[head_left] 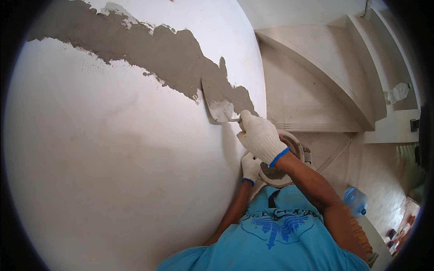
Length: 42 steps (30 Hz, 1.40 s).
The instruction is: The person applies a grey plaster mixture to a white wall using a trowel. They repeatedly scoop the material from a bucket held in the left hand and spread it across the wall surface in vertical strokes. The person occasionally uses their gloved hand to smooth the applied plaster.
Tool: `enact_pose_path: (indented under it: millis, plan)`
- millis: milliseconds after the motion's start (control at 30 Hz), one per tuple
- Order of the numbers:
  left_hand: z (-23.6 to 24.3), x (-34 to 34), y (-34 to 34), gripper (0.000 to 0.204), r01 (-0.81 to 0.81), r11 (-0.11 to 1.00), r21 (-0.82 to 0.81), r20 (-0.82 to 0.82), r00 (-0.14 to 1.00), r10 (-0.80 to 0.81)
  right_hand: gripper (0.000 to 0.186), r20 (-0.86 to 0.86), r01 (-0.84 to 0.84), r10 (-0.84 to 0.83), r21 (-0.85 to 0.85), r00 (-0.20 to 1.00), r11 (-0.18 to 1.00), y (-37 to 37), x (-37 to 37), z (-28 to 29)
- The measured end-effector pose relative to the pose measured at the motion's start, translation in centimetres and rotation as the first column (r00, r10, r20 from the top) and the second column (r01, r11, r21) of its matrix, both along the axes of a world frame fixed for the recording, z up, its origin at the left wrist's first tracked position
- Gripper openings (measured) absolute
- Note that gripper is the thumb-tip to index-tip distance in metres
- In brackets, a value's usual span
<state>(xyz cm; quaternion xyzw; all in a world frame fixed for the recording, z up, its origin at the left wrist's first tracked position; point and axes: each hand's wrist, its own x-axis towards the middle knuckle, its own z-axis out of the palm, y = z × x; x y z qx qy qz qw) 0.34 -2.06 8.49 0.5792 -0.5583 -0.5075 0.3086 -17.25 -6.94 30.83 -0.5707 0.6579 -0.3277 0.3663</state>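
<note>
My right hand [262, 137], in a white knit glove with a blue cuff, is closed round the handle of a trowel [221, 110]. The trowel's blade lies against the wall over the lower end of a rough band of wet grey plaster [176, 56]; a pale patch shows on the blade near the handle. Lower down, my gloved left hand [251, 167] is curled at the left rim of a round bucket [276, 183]. A small dark bit shows by its fingers, but what it grips is unclear. My right hand and forearm hide part of the bucket.
The white wall [113, 171] fills the left side. Beige stair steps [294, 90] curve up at the right, with a clear plastic bottle [398, 93] on one. A large blue water jug [355, 201] stands on the floor at the lower right.
</note>
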Motion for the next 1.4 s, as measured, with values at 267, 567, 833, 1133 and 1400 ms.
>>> enact_pose_path:
  millis: [267, 567, 833, 1133, 1400]
  plan:
    - [-4.9, 1.4, 0.5, 0.031, -0.064, 0.997, -0.047, -0.101, 0.993, 0.059, 0.026, 0.033, 0.012, -0.007, -0.166, 0.999, 0.986, -0.5, 2.3, 4.8]
    - [2.0, -0.6, 0.7, 0.027, -0.048, 0.996, -0.078, 0.039, 0.998, 0.051, 0.027, 0.007, -0.016, 0.017, -0.142, 1.000, 0.990, -0.3, 1.2, 3.2]
    - [2.3, -0.4, 0.6, 0.023, -0.044, 0.998, -0.045, 0.060, 0.997, 0.046, 0.025, -0.024, 0.039, -0.041, -0.052, 0.999, 0.998, -1.5, 2.2, 2.6]
    - [-2.9, 1.3, 0.9, 0.007, -0.080, 0.992, -0.094, -0.006, 0.997, 0.080, 0.023, 0.049, 0.045, -0.034, -0.256, 0.998, 0.965, -2.5, 1.7, 5.4]
    - [3.1, -0.4, 0.4, 0.013, -0.013, 0.997, 0.076, 0.057, 0.998, 0.009, 0.020, -0.021, 0.046, -0.047, -0.013, 0.999, 0.999, -2.5, 0.2, -0.5]
